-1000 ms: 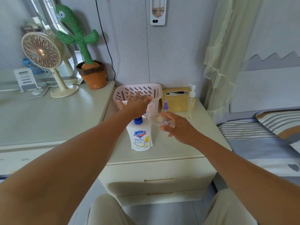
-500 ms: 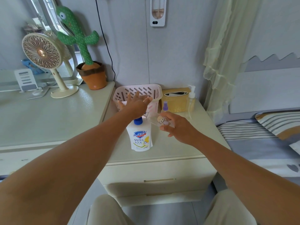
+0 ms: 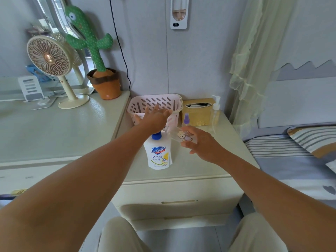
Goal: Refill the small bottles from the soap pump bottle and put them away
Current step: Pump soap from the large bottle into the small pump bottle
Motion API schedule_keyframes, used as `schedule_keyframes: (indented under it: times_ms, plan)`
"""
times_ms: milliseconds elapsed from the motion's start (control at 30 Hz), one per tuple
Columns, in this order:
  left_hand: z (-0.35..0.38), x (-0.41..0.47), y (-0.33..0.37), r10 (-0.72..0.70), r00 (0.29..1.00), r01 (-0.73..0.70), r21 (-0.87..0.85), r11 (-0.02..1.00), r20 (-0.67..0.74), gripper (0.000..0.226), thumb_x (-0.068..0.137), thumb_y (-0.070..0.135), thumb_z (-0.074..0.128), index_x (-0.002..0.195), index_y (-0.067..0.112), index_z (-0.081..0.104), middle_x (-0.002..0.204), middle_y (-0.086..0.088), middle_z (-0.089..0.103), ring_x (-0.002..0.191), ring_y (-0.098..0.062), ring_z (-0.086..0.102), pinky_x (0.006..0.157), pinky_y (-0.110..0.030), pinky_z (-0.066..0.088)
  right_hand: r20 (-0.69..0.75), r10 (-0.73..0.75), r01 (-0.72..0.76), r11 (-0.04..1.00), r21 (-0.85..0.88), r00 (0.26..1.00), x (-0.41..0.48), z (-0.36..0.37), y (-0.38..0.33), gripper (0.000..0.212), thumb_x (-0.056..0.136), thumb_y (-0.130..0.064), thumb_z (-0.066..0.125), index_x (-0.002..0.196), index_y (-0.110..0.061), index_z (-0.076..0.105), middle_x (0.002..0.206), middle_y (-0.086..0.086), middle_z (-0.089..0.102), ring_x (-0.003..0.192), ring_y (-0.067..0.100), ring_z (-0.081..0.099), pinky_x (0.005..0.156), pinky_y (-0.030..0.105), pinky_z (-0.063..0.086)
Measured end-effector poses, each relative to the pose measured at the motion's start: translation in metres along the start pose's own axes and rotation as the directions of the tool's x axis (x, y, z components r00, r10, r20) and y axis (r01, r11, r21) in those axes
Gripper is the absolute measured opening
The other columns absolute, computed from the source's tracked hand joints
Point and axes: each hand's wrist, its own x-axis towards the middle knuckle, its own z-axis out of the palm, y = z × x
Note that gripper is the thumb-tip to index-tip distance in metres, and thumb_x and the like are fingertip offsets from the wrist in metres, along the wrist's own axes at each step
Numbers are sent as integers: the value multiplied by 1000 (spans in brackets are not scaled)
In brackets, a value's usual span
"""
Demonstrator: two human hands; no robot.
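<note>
Pale cream furniture fills the middle of the frame: a low nightstand (image 3: 200,166) against a grey wall, with a bed at the right edge and a desk at the left.

Only the head view is on offer. At centre frame the soap pump bottle (image 3: 158,154) stands upright on the nightstand, white with a blue collar. The left hand (image 3: 154,119) lies flat on its pump head, fingers straight and spread. Just right of it, the right hand (image 3: 201,142) pinches a small clear bottle (image 3: 181,135) with a cartoon sticker, tipped so its mouth points at the spout under the left palm.

I would say the filling of this bottle is under way. How much soap has gone in I cannot tell; the plastic looks see-through and the level does not show.

Behind, in the upper middle, a pink basket (image 3: 154,102) waits, likely the place for putting away. A purple-capped spray bottle (image 3: 186,120) and a tall clear pump bottle (image 3: 216,113) stand by a yellow tissue box (image 3: 198,115), so more refilling and all the putting away seem left.
</note>
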Motion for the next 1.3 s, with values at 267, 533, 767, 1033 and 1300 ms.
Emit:
schedule_keyframes:
  times_ms: [267,533,767,1033,1300]
  plan:
    - [4,-1,2,-34,999,34,-15,999,3,40,103,10,27,141,16,38,149,-11,35,142,-27,21,117,-53,1,-2,-1,1,1000,0,1000,1,2,4,48,90,-21,60,135,-22,45,131,4,51,95,9,51,53,13,51]
    - [-3,-2,4,-94,995,96,-85,992,22,41,104,26,27,144,20,35,154,-9,26,144,-27,14,115,-56,-3,-6,5,-5,1000,3,1000,0,1,1,50,90,-22,61,137,-22,44,134,3,50,99,10,51,57,17,55]
    - [-7,-11,11,-49,999,49,-68,997,-5,42,105,19,24,146,17,32,156,-10,21,146,-28,9,114,-50,-3,-4,1,-1,1000,17,1000,0,3,3,49,90,-22,60,136,-22,44,133,3,50,99,10,51,55,14,53]
    - [-6,-17,15,-77,997,77,-32,996,0,41,105,13,24,145,18,34,154,-8,27,145,-26,11,113,-53,1,-3,3,-2,1000,18,1000,-1,4,6,49,90,-21,60,136,-21,44,134,4,49,100,10,51,56,15,54]
    - [-1,-3,4,-42,999,42,-39,998,-1,41,100,8,34,141,12,35,146,-14,38,142,-29,22,117,-52,6,-7,-2,3,1000,14,1000,-2,2,3,50,90,-21,60,137,-21,43,133,3,49,100,10,51,59,17,55]
